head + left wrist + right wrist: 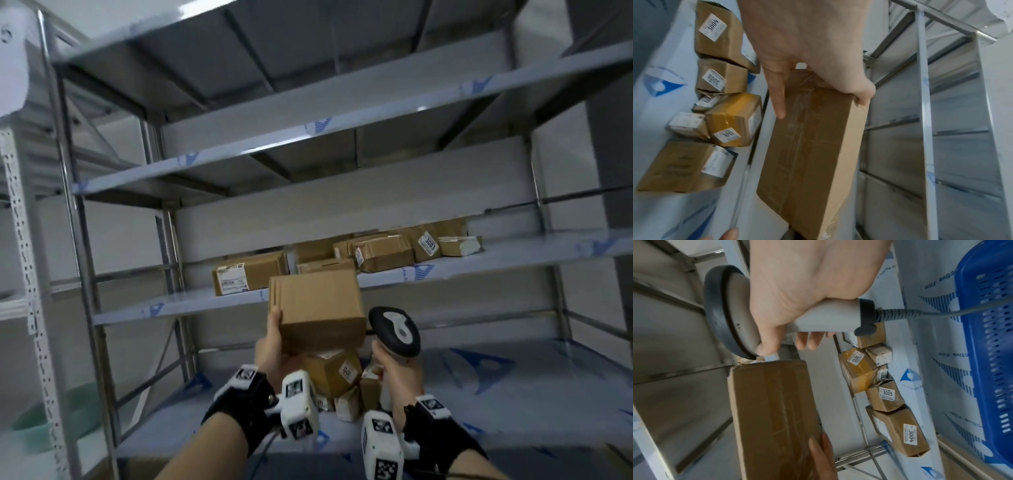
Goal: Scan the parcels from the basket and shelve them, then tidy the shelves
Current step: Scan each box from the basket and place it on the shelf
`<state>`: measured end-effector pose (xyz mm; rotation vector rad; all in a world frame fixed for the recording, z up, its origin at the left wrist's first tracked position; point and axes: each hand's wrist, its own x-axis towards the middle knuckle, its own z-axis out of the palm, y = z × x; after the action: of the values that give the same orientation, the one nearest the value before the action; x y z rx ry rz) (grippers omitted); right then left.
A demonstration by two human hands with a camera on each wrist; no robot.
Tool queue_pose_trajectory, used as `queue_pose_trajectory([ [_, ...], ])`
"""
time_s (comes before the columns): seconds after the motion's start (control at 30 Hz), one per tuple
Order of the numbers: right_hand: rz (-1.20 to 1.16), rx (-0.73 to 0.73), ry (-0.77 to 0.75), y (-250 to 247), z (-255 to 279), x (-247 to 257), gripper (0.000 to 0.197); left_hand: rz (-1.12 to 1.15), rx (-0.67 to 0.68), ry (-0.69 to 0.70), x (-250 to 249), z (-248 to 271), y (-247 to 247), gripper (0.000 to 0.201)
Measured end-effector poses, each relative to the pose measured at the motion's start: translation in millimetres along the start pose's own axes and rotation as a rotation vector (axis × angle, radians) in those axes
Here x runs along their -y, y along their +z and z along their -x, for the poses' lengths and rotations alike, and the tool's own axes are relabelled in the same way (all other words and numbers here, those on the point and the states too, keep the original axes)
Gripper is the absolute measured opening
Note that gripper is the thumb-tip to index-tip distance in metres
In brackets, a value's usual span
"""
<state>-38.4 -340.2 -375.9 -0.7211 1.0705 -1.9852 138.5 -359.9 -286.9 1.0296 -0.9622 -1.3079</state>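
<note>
My left hand point(274, 339) grips a plain brown cardboard parcel point(317, 308) from below and holds it up in front of the metal shelving, level with the parcel shelf point(178, 303). In the left wrist view the thumb and fingers point(778, 97) clasp the taped parcel point(809, 154). My right hand point(399, 373) grips a grey and black handheld scanner point(395, 330) just right of the parcel; its head point(725, 313) sits close above the parcel point(774, 410). Its cable point(941, 313) trails away.
Several labelled cardboard parcels point(376, 251) lie on the shelf behind. More small parcels point(337, 377) cluster on the lower shelf point(513, 394), numbered 3004 point(898, 433), 3005 point(885, 395) and 3013 point(856, 368). A blue plastic basket point(986, 337) stands at the right. Upper shelves point(274, 150) are bare.
</note>
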Motion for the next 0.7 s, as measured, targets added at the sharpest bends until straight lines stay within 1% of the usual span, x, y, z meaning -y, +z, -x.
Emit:
queue_pose_trajectory([
  [0.03, -0.005, 0.014, 0.021, -0.5, -0.7, 7.2, 0.067, 0.002, 0.012, 0.023, -7.7, -1.2, 5.8, 0.061],
  [0.07, -0.002, 0.020, 0.035, -1.8, -2.4, 14.5, 0.046, 0.020, 0.026, 0.030, -16.2, -1.3, 11.7, 0.062],
  [0.1, 0.009, 0.019, 0.028, -1.3, -3.8, 22.1, 0.033, 0.033, 0.041, 0.034, -25.0, -3.2, 19.0, 0.066],
  [0.13, 0.021, 0.022, 0.018, 0.8, -3.3, 30.4, 0.029, 0.044, 0.063, 0.039, -34.4, -4.8, 25.5, 0.067],
  [0.2, 0.011, 0.015, -0.016, 5.2, -7.5, 38.1, 0.031, 0.064, 0.067, 0.068, -56.4, -1.1, 39.6, 0.067],
  [0.3, -0.025, 0.000, -0.006, 7.6, -17.4, 46.2, 0.026, 0.079, 0.029, 0.046, -83.0, -15.9, 57.1, 0.091],
  [0.37, -0.037, 0.002, 0.001, 8.0, -25.1, 51.9, 0.019, 0.085, 0.025, 0.064, -92.3, -36.5, 65.1, 0.097],
  [0.43, -0.037, 0.000, 0.000, 7.5, -32.7, 53.0, 0.016, 0.097, 0.013, 0.083, -101.1, -48.9, 75.0, 0.110],
  [0.47, -0.041, -0.001, 0.002, 6.9, -36.8, 53.3, 0.016, 0.091, 0.019, 0.094, -105.0, -50.6, 81.2, 0.113],
  [0.5, -0.041, -0.004, -0.004, 6.3, -39.7, 53.4, 0.016, 0.070, 0.024, 0.102, -107.6, -47.2, 85.2, 0.107],
  [0.6, -0.010, -0.010, -0.024, 3.5, -48.8, 49.4, 0.021, 0.062, 0.096, 0.142, -106.2, -39.8, 94.4, 0.078],
  [0.63, 0.000, -0.013, -0.023, 3.7, -50.6, 47.3, 0.023, 0.013, 0.112, 0.155, -104.9, -42.0, 97.0, 0.070],
  [0.7, 0.006, -0.021, -0.020, 5.0, -52.6, 42.2, 0.025, -0.057, 0.098, 0.200, -102.3, -42.7, 98.7, 0.055],
])
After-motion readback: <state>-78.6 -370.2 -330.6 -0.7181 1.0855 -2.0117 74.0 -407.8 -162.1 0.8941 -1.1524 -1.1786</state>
